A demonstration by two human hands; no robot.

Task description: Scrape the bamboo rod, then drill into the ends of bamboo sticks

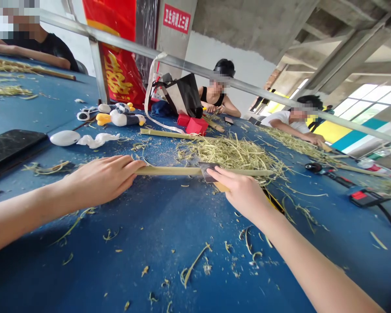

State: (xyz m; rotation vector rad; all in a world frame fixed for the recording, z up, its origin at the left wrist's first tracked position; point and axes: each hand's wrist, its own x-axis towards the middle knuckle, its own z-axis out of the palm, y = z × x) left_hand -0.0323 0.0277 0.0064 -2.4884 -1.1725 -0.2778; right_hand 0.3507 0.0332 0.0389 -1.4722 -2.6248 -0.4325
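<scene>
A pale green bamboo strip [171, 171] lies crosswise on the blue table in front of me. My left hand [109, 178] is closed around its left end. With my right hand [243, 189] I grip a broad-bladed knife by its handle, the fingers stretched partly along the metal. The knife blade [208, 172] rests across the strip, right of its middle. Just behind the strip sits a heap of thin curled shavings [234, 154]. Part of the handle is hidden by my right hand.
A power drill [355, 191] lies on the right. A dark tablet-like slab [13, 150], a white egg-shaped object [65, 138] and plush toys [120, 117] are on the left. Red boxes [195, 126] and a bag [182, 95] stand behind. Other people sit across a metal rail [189, 69].
</scene>
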